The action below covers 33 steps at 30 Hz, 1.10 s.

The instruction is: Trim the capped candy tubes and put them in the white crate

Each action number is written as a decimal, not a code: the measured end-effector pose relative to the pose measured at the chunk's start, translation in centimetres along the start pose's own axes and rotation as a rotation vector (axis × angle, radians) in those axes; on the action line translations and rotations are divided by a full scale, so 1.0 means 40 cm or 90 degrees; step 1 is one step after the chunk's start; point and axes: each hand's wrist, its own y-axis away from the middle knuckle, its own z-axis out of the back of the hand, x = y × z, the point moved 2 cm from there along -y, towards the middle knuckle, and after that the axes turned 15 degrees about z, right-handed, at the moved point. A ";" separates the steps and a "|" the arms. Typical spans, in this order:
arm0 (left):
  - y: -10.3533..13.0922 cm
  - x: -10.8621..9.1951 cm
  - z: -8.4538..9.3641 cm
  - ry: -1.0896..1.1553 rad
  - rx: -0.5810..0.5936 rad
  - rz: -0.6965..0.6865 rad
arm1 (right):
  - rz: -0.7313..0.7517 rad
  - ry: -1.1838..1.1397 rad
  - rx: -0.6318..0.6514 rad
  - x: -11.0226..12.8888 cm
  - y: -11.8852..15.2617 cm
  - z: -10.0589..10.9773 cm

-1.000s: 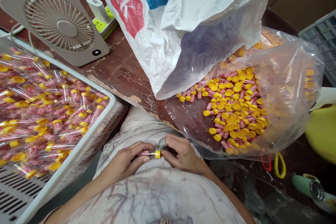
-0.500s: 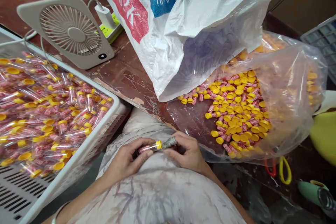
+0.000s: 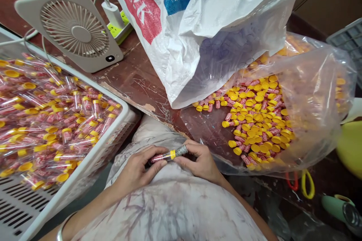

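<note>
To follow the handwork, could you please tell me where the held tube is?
In the head view, the tube is below centre, over the lap, in the left hand, its yellow cap toward the right hand.

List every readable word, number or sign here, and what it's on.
"802K", probably, first character unclear: red panel on white bag.
Chinese characters, too blurred to quote: blue panel, same bag.
Fan's display: too small.
Held tube: any print too small.

Clear, yellow-capped tube (image 3: 161, 156), nearly level in the left hand (image 3: 142, 167)
</note>
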 end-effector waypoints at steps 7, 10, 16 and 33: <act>0.015 0.024 -0.011 0.010 -0.005 -0.008 | -0.065 -0.129 -0.029 -0.010 0.009 -0.006; 0.022 0.035 -0.013 0.005 -0.016 0.005 | -0.074 -0.115 -0.052 -0.013 0.014 -0.001; 0.012 0.010 -0.003 -0.008 -0.013 -0.014 | 0.016 0.025 -0.012 0.008 0.008 0.001; 0.005 -0.003 -0.017 -0.062 -0.055 -0.063 | -0.063 0.129 -0.056 0.008 -0.008 -0.036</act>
